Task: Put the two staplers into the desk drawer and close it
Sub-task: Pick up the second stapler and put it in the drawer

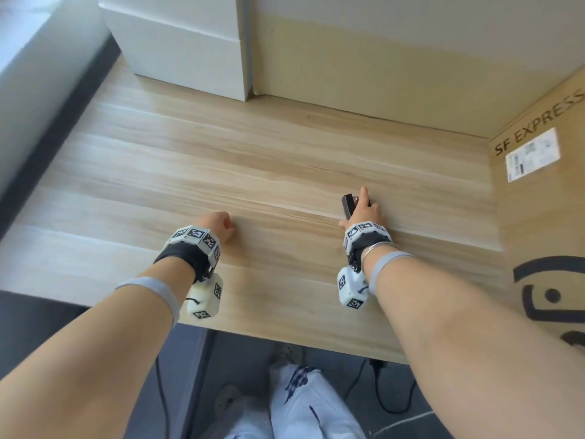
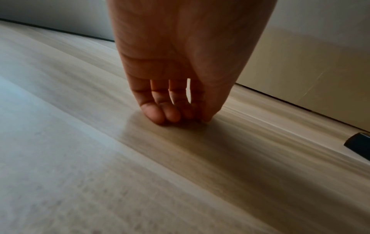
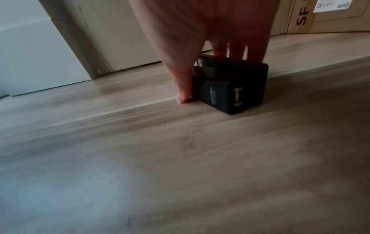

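Right hand (image 1: 364, 213) clamps a black stapler (image 3: 230, 85) standing on the wooden desk (image 1: 253, 172) — thumb one side, fingers behind, largely hiding it. Left hand (image 2: 180, 63) rests curled fingertips (image 2: 154, 114) on the desk, holding nothing. The second stapler and the drawer — out of frame.

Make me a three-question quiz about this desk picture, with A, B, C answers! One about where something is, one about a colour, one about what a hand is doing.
1. Where is the cardboard box?
A. on the desk's right side
B. on the floor
C. by the left hand

2. What colour is the stapler?
A. red
B. black
C. yellow

3. What is the right hand doing?
A. waving in the air
B. lying flat and empty
C. gripping the stapler

Answers:
1. A, it stands at the desk's right edge.
2. B, its casing is black.
3. C, thumb and fingers clasp its sides.
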`<state>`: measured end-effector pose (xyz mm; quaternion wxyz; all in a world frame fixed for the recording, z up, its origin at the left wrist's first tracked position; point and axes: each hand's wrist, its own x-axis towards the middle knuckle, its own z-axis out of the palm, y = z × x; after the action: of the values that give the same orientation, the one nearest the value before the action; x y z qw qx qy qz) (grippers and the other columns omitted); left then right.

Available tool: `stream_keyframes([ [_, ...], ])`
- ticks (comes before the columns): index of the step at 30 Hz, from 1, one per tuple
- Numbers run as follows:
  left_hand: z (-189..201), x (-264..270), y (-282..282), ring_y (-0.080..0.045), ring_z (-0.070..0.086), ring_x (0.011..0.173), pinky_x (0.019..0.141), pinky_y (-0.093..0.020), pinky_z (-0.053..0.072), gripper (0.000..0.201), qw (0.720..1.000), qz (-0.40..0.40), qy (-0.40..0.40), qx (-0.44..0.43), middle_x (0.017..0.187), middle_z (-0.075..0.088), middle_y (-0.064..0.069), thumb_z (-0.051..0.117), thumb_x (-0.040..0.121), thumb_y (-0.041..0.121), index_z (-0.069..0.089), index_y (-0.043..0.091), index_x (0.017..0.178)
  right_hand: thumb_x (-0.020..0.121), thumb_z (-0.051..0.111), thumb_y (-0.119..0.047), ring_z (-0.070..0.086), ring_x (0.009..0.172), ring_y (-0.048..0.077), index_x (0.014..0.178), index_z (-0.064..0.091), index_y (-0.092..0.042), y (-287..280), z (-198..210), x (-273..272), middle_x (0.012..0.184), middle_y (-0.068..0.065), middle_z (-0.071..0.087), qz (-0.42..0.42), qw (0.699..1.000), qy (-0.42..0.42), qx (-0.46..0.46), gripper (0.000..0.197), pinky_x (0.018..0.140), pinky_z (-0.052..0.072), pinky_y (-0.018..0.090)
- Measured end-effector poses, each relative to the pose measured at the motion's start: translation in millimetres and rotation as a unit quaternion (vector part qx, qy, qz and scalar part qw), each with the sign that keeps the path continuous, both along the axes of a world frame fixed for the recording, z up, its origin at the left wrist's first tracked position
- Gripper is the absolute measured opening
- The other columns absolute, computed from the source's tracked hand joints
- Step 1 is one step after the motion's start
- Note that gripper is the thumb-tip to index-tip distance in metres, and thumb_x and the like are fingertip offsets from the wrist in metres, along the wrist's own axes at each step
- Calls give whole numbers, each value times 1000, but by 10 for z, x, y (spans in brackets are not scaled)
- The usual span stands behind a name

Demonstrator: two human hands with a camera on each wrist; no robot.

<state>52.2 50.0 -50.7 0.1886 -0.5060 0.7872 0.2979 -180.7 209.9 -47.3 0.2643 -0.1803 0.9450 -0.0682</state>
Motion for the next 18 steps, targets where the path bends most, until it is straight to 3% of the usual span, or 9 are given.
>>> stream_keyframes([
  [5, 52, -3, 25, -33, 59, 111, 90, -35, 46, 33, 1000, 17, 10, 12, 122, 64, -18, 51, 91, 23, 58, 5, 117, 81, 72, -14, 54, 120, 34, 152, 9, -20, -128, 98, 107, 134, 19, 49, 33, 998, -23, -48, 95, 96, 45, 37],
  [9, 114, 2, 99, -32, 66, 99, 88, -37, 52, 36, 994, 56, 71, 61, 115, 69, -16, 52, 92, 29, 60, 3, 116, 77, 75, -21, 51, 124, 31, 147, 26, -17, -309, 208, 530, 137, 16, 51, 110, 988, -44, -95, 86, 100, 42, 33],
  [11, 153, 31, 155, -28, 64, 81, 75, -34, 53, 40, 985, 91, 116, 90, 111, 69, -16, 52, 92, 30, 59, -1, 117, 76, 75, -24, 50, 126, 30, 145, 30, -15, -403, 249, 806, 138, 15, 50, 159, 980, -58, -102, 83, 104, 40, 33],
  [13, 194, 109, 198, -23, 57, 73, 59, -25, 45, 42, 976, 116, 148, 110, 111, 68, -19, 51, 93, 28, 57, -4, 118, 75, 75, -27, 51, 125, 29, 142, 35, -13, -480, 277, 1087, 136, 13, 52, 194, 973, -68, -105, 79, 103, 40, 32],
  [18, 251, 629, 215, -23, 57, 83, 57, -20, 42, 35, 974, 125, 154, 105, 119, 67, -21, 51, 93, 21, 57, -2, 119, 74, 74, -27, 54, 120, 29, 139, 36, -14, -610, 381, 1783, 132, 11, 54, 216, 960, -118, -131, 76, 97, 45, 33],
])
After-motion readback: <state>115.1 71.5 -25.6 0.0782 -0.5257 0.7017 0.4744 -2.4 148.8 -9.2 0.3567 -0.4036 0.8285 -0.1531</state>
